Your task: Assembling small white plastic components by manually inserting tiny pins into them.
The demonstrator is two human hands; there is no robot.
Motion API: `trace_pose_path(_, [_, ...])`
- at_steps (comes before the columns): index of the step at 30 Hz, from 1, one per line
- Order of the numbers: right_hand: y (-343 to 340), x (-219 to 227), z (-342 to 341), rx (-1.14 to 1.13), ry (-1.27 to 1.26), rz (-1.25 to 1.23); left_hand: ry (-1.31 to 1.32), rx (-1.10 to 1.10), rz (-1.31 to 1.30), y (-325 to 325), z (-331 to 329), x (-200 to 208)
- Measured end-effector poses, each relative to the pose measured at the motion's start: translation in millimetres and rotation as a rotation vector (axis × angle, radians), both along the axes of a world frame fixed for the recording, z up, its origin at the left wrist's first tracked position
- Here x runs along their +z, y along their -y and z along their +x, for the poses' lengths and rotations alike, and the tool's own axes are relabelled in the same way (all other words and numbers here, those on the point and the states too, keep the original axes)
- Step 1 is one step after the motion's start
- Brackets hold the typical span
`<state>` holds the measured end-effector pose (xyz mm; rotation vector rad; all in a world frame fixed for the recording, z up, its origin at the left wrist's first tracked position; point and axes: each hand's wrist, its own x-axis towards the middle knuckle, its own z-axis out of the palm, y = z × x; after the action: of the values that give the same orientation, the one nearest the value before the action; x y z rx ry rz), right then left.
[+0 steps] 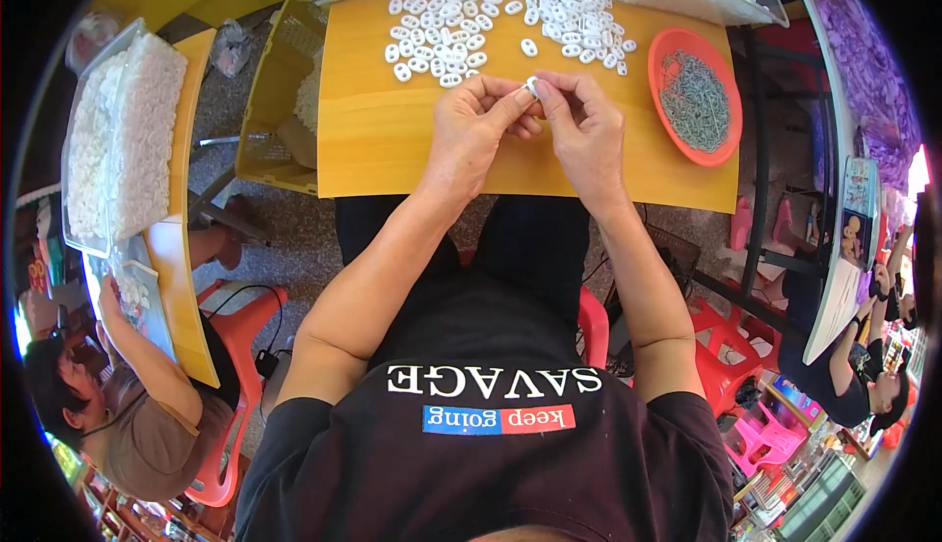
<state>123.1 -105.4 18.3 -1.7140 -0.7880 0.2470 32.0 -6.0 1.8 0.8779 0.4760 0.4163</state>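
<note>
Fingers (511, 108) of the left hand (464, 140) and right hand (587, 130) meet nearly closed about one small white piece (531, 83), pinched at their tips over the tabletop (378, 145), its long axis too covered for me to tell, neither hand clearly nearer, both forearms (378, 267) angled inward.

Black tee (481, 483) here, short sleeves (689, 436) ending above the elbows, chunky white lettering (494, 380) across the front (plus a little blue-and-red strip (498, 418) closer to the neck), dark trousers (530, 238).
</note>
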Motion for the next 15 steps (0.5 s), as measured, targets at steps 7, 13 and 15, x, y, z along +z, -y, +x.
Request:
trace_pose_path(7, [-2,-3,-1,-0.013,-0.133,0.078,-0.007,0.039,0.045,2,3,5])
trace_pose_path(13, [8,15,10,0.229,-0.571,0.196,0.074,0.028,0.151,5,-7,4])
trace_pose_path(15, [8,22,2,0.253,-0.665,0.228,0.167,-0.005,0.161,10,-8,4])
